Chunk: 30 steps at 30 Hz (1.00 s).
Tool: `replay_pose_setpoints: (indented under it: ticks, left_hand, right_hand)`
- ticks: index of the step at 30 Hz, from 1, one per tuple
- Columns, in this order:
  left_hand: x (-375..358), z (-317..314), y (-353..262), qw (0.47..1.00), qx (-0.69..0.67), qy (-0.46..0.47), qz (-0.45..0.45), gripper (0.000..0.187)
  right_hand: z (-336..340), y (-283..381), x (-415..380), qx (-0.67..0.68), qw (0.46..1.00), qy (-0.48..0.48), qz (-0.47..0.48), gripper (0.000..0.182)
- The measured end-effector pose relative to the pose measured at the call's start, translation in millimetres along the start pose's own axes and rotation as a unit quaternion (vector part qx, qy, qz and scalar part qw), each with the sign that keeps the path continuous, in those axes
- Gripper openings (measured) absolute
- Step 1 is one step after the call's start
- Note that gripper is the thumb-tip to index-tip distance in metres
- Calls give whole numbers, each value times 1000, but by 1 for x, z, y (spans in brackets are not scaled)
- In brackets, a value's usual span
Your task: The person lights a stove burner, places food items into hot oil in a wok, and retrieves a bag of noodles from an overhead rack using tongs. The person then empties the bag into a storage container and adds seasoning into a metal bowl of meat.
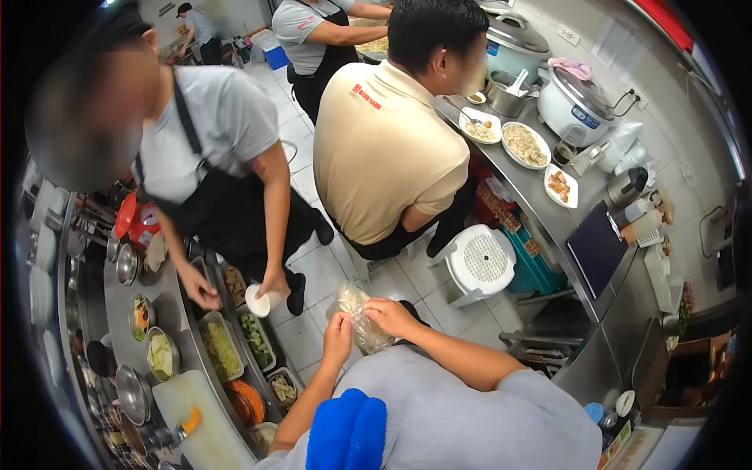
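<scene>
A clear plastic bag (366,329) with pale food inside hangs in front of my body, at the lower middle of the view. My left hand (338,338) is closed on the bag's left edge, fingers pinched near its top. On the other side my right hand (388,317) grips the bag's upper right part. The two hands are a short way apart, with the clear film between them. Exactly what the food is cannot be made out.
At left, a person in a black apron (227,211) holds a white cup (262,301) beside food trays (222,350). A seated person (384,157) is ahead, near a white stool (479,258). On the right counter (540,204) stand dishes and rice cookers (576,106).
</scene>
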<state>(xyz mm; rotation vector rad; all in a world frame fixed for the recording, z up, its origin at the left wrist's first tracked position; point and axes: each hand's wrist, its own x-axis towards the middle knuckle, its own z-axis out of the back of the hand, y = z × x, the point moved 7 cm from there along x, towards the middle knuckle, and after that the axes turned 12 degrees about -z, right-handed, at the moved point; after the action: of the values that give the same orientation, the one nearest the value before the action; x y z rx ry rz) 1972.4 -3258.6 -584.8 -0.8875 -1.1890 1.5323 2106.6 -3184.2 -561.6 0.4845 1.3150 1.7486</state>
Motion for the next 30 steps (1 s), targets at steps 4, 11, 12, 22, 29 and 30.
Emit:
replay_pose_setpoints:
  ticks: [4, 11, 12, 22, 29, 30]
  left_hand:
    - [19, -6, 26, 999, 15, -35, 3, 16]
    - [47, -31, 33, 987, 103, -106, 66, 24]
    - [52, -33, 38, 983, 105, -129, 74, 24]
    - [109, -28, 112, 938, 166, -250, 171, 34]
    - [165, 2, 123, 899, 250, -269, 240, 33]
    - [176, 6, 126, 898, 249, -269, 245, 33]
  right_hand:
    - [2, -22, 42, 12, 996, 88, 6, 19]
    - [21, -48, 92, -33, 980, 195, 22, 21]
    - [32, -50, 94, -43, 980, 195, 2, 22]
    - [99, 40, 100, 107, 905, 398, -105, 25]
    - [114, 104, 111, 167, 870, 457, -74, 23]
    - [114, 108, 117, 174, 868, 460, -65, 23]
